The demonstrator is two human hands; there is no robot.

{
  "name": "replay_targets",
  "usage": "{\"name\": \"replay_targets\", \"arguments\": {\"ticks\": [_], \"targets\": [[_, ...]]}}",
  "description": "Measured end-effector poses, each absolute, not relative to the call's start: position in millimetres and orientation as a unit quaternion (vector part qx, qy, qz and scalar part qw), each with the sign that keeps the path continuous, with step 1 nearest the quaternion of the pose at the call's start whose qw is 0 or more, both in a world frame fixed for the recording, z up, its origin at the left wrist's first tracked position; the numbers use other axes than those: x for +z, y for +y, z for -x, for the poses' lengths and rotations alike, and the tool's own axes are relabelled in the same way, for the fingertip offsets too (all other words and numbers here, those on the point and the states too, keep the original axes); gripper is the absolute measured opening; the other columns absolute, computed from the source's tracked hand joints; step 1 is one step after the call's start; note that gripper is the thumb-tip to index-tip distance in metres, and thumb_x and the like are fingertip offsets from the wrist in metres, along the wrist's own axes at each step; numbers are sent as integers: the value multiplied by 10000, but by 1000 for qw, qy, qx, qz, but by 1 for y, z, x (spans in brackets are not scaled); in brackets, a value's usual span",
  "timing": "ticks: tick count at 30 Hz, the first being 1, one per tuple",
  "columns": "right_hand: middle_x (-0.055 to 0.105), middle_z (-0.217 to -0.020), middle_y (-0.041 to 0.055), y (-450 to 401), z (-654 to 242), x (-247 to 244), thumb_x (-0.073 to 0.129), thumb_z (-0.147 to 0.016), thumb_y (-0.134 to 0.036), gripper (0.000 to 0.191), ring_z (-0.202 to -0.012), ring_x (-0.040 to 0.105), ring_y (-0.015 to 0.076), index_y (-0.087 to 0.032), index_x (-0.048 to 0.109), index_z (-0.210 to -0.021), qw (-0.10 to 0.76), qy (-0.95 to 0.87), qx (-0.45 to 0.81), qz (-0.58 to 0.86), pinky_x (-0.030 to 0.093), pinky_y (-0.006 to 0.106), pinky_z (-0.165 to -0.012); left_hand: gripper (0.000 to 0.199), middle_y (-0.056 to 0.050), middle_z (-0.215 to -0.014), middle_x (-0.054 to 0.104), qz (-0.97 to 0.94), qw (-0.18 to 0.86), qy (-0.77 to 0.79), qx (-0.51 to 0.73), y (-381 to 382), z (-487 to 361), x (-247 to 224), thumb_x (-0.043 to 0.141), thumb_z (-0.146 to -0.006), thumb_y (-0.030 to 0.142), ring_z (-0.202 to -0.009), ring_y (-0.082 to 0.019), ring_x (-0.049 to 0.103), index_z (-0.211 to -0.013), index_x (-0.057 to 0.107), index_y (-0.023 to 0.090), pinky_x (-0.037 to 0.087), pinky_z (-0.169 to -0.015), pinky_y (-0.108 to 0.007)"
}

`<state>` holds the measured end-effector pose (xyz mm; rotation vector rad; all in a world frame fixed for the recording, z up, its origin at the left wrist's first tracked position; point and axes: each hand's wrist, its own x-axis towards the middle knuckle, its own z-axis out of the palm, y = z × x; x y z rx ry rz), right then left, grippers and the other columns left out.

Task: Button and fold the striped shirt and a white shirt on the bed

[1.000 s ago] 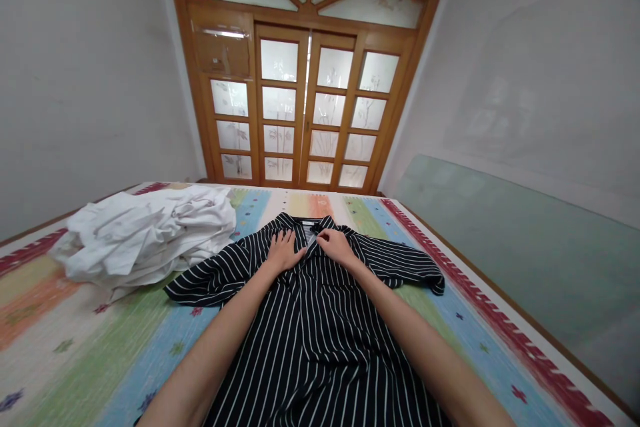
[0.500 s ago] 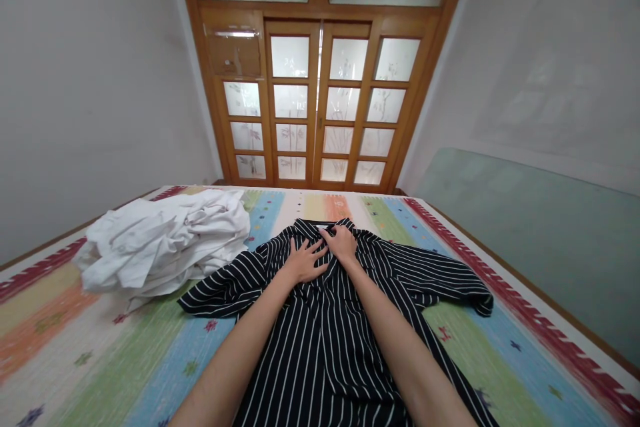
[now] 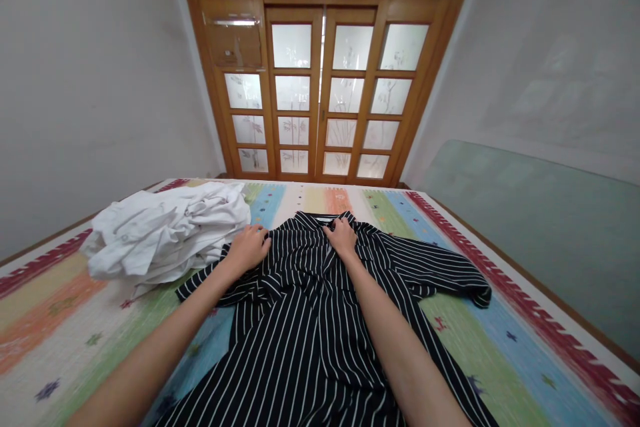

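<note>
A black shirt (image 3: 295,333) with thin white stripes lies face up, its collar (image 3: 306,217) at the far end and its sleeves spread to the sides. My left hand (image 3: 249,248) is on the shirt's left shoulder as I see it, fingers curled over the fabric near the sleeve seam. At the neck opening, my right hand (image 3: 342,238) pinches the front edge just below the collar. Small creases run across the chest between the two hands. The lower end of the shirt goes out of view at the bottom.
A heap of white cloth (image 3: 160,233) sits close to the left sleeve. Underneath is a colourful striped bedspread (image 3: 505,353). Wooden doors with glass panes (image 3: 320,100) stand beyond the far edge, and a pale green panel (image 3: 530,220) runs along the right wall.
My left hand has moved left from the chest to the shirt's shoulder, its spread fingers now curled. My right hand stays by the collar. The shirt's lower left side now spreads wider.
</note>
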<state>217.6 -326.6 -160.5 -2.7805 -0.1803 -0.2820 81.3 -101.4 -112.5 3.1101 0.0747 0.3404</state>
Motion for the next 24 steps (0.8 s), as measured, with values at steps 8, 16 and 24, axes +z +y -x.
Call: {"name": "replay_targets", "arguments": {"ticks": [8,16,24], "targets": [[557,-1117,94,-326,-218,-163,486,-929,-488,358,-955,627,232,-187,623,-1068,163,-65,-106,979,452,299,-731,613,-58,-934,714,-969,185,-19,-163,-28,-45,-87,619,-683,556,-871,-250,657,-1137,652,146,476,-758,-295],[554,-1119,96,-326,-218,-162,488,-928,-482,352,-957,625,227,-189,621,-1070,165,-66,-105,978,452,303,-744,503,-49,-1054,727,-980,128,-35,-151,-35,-13,-77,678,-616,534,-974,-271,639,-1005,718,217,467,-866,-313],[547,-1146,105,-326,-217,-161,473,-938,-457,339,-967,622,228,-195,621,-1095,163,-67,-100,979,454,302,-758,394,-116,-1016,732,-980,17,174,92,-3,12,-53,480,-800,384,-981,-327,649,-1044,716,184,476,-821,-367]]}}
